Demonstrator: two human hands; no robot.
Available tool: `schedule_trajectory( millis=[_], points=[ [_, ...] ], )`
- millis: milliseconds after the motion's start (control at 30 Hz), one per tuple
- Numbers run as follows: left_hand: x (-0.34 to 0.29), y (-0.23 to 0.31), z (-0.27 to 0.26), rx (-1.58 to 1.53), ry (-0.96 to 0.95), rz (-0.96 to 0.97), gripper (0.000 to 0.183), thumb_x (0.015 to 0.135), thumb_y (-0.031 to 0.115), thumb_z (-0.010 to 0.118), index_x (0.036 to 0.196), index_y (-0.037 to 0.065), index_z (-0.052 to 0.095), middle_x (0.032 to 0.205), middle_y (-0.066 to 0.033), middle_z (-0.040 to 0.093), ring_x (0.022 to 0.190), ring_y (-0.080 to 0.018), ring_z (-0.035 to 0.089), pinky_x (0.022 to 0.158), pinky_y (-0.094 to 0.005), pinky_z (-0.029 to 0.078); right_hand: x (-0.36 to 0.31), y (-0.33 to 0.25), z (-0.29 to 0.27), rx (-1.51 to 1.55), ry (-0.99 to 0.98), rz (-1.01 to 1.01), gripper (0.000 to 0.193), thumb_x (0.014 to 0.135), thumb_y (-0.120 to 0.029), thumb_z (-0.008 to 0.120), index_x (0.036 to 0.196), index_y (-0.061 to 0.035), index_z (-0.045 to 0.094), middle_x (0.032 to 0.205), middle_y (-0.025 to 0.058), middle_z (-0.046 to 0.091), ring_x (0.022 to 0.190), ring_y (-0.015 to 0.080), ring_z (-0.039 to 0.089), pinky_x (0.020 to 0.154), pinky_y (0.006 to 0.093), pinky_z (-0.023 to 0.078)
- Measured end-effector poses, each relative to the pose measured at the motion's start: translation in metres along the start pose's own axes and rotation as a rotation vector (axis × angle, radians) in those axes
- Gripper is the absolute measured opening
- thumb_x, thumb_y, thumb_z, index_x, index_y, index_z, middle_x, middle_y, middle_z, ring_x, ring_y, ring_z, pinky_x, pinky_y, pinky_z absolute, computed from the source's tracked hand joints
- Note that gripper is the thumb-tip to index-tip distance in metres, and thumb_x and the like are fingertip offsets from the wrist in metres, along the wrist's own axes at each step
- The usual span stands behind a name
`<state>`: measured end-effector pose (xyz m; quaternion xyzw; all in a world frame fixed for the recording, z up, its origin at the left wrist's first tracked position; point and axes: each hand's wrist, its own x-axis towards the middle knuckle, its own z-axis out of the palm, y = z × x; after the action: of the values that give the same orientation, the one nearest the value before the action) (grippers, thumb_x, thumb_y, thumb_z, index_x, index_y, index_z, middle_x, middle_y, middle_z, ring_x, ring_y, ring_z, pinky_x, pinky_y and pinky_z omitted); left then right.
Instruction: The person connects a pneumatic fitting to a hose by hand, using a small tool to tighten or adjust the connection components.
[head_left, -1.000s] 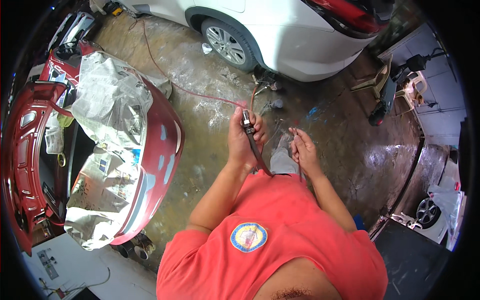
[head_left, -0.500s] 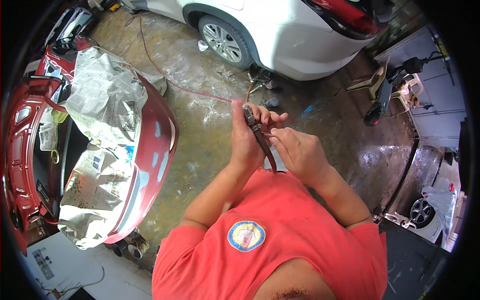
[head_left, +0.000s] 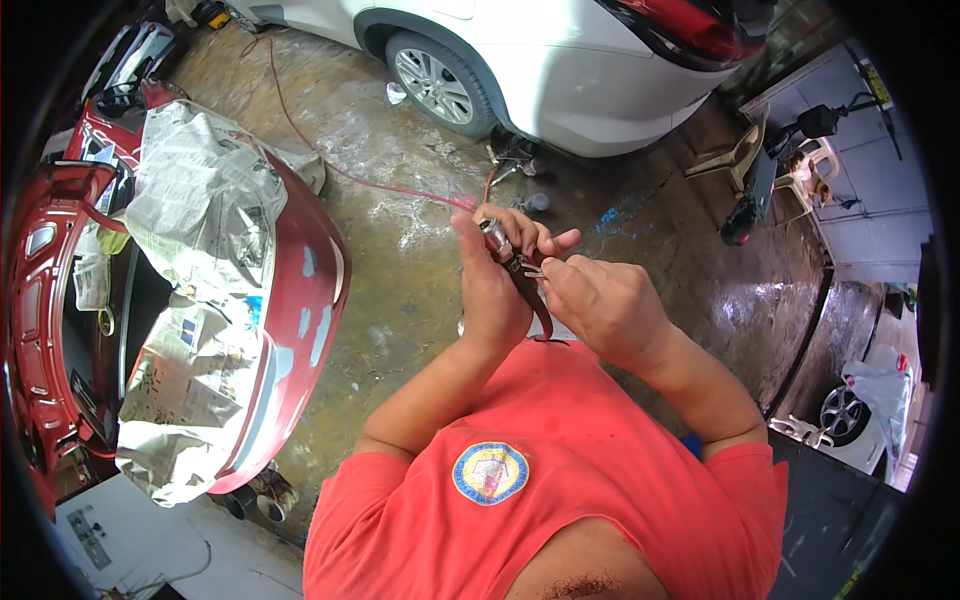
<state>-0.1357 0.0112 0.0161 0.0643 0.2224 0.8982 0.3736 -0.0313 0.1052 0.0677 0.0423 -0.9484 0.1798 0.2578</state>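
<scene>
In front of my chest, my left hand point(head_left: 490, 290) is wrapped round a dark reddish-brown hose point(head_left: 536, 303) with a silver metal fitting point(head_left: 494, 237) at its far end. The hose curves down from the fitting toward my shirt. My right hand point(head_left: 612, 308) is closed close beside it, fingertips pinching a thin silver metal piece point(head_left: 533, 271) against the hose just below the fitting. I cannot tell whether that piece is a wire or a small tool. The fingers of both hands nearly touch and hide part of the joint.
A red car part point(head_left: 318, 290) partly covered with newspaper point(head_left: 205, 180) stands at left. Ahead is a white car point(head_left: 560, 85). A thin red air hose point(head_left: 370, 182) crosses the wet floor toward my hands. Plastic chairs point(head_left: 735, 165) stand at right.
The fitting has turned slightly in my left hand and shows more of its silver side. The thin metal piece by my right fingertips shows more. Both hands stay close together.
</scene>
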Motion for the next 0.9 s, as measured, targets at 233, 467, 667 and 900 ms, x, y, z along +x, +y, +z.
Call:
schedule_trajectory(
  millis=[233,467,667,900],
  points=[
    [-0.007,-0.003,0.005,0.11,-0.087,0.112,0.065,0.105,0.069,0.03,0.086,0.008,0.042,0.082,-0.0046,0.041,0.084,-0.0212,0.051,0.101,-0.0552,0.053,0.0,0.0,-0.009,-0.155,-0.093,-0.035,0.012,0.09,-0.011,0.066,0.096,-0.0051,0.058,0.072,0.0055,0.056,0.058,0.0212,0.063,0.05,0.0355,0.052],
    [-0.01,-0.003,0.027,0.116,-0.006,0.214,0.065,0.106,0.066,0.033,0.081,0.007,0.042,0.08,-0.0048,0.042,0.081,-0.0203,0.05,0.105,-0.059,0.051,0.001,-0.001,-0.011,-0.254,-0.088,-0.109,0.019,0.086,-0.014,0.065,0.1,-0.0032,0.059,0.071,0.0041,0.055,0.056,0.0188,0.06,0.05,0.0326,0.051],
    [-0.004,-0.007,0.025,0.155,-0.115,0.298,0.065,0.106,0.067,0.031,0.079,0.008,0.041,0.079,-0.0039,0.04,0.079,-0.019,0.048,0.106,-0.0591,0.051,-0.006,-0.001,0.0,-0.027,-0.006,0.001,0.014,0.087,-0.009,0.066,0.096,-0.003,0.058,0.069,0.0076,0.056,0.056,0.0256,0.063,0.05,0.0377,0.052],
    [-0.008,-0.018,0.021,0.277,-0.105,0.365,0.067,0.105,0.069,0.031,0.078,0.009,0.04,0.08,-0.0034,0.04,0.079,-0.019,0.049,0.107,-0.0607,0.049,-0.017,-0.013,0.013,0.221,0.101,0.198,0.008,0.095,-0.005,0.064,0.095,-0.0011,0.057,0.07,0.0178,0.061,0.062,0.0344,0.067,0.052,0.0438,0.051]
  ],
)
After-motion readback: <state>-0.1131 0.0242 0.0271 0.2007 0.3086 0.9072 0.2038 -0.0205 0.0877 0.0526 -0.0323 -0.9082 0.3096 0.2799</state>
